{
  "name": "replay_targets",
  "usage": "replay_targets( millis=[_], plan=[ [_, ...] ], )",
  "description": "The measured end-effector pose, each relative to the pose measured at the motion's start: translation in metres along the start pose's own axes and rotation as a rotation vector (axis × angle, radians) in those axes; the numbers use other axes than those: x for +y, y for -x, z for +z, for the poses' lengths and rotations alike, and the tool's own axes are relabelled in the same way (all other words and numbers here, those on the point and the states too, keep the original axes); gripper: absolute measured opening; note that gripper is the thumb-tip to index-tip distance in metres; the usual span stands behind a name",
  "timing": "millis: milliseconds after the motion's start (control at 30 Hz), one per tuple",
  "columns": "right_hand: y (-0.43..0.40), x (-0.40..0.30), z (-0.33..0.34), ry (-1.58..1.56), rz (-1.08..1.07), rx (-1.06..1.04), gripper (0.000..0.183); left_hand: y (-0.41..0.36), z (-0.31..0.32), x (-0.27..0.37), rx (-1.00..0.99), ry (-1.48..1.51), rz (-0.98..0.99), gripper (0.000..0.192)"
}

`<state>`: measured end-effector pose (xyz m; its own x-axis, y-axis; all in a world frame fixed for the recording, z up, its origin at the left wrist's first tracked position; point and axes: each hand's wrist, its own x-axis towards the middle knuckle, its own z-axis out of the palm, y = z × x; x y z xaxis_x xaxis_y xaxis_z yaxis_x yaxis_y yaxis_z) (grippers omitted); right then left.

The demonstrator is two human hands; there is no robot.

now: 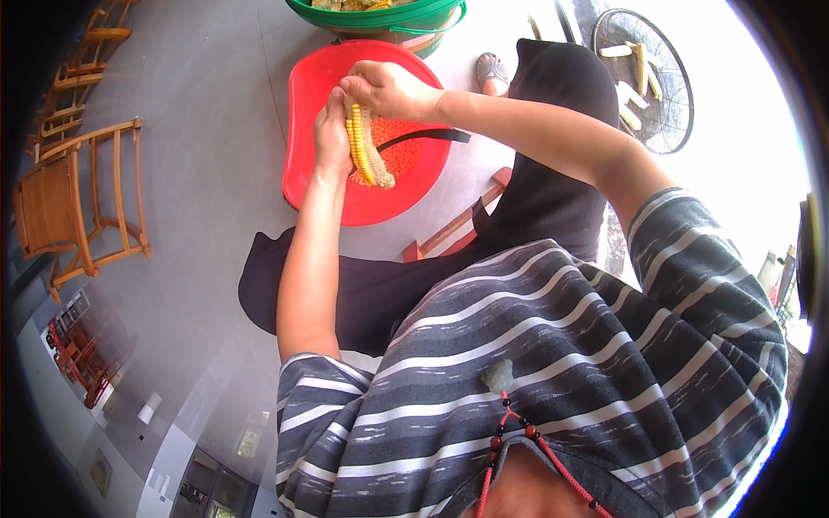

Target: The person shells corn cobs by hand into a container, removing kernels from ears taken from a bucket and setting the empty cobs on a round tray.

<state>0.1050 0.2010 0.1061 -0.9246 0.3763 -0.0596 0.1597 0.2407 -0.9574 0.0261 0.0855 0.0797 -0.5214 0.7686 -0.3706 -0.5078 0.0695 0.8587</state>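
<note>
A partly shelled corn cob (366,146) is tilted over a red plastic basin (311,175); rows of yellow kernels run along one side and the rest shows bare cob. My left hand (333,136) grips it from the left side. At the cob's upper end is my right hand (392,90), its fingers closed near the left fingertips; whether it pinches the cob or kernels is partly hidden. Loose orange kernels (398,152) lie in the basin. A black curved strip (431,135) reaches across them to the basin's right side, its other end hidden behind the cob.
Beyond the basin stands a green tub (363,19) of corn pieces, with a handled bucket below it. Cobs lie by a round wire-rimmed basket (686,123) at the upper right. A sandaled foot (493,72) is beside my knee. Wooden chairs (84,207) stand left.
</note>
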Motion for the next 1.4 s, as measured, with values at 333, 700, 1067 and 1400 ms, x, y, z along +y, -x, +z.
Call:
replay_targets(
  millis=[333, 700, 1067, 1400],
  plan=[
    [-0.005, 0.011, 0.004, 0.127, 0.062, 0.093, 0.032, -0.002, 0.005, -0.011, 0.119, -0.007, 0.038, 0.032],
    [0.001, 0.026, 0.014, 0.202, -0.113, 0.146, 0.031, -0.009, -0.008, -0.017, 0.135, -0.023, -0.165, 0.022],
    [-0.001, 0.024, 0.012, 0.356, 0.075, 0.044, 0.033, -0.015, -0.013, -0.039, 0.229, 0.093, -0.339, 0.027],
    [0.010, 0.019, 0.017, 0.144, 0.235, 0.062, 0.034, -0.006, 0.002, -0.029, 0.191, -0.204, -0.064, 0.039]
  ],
)
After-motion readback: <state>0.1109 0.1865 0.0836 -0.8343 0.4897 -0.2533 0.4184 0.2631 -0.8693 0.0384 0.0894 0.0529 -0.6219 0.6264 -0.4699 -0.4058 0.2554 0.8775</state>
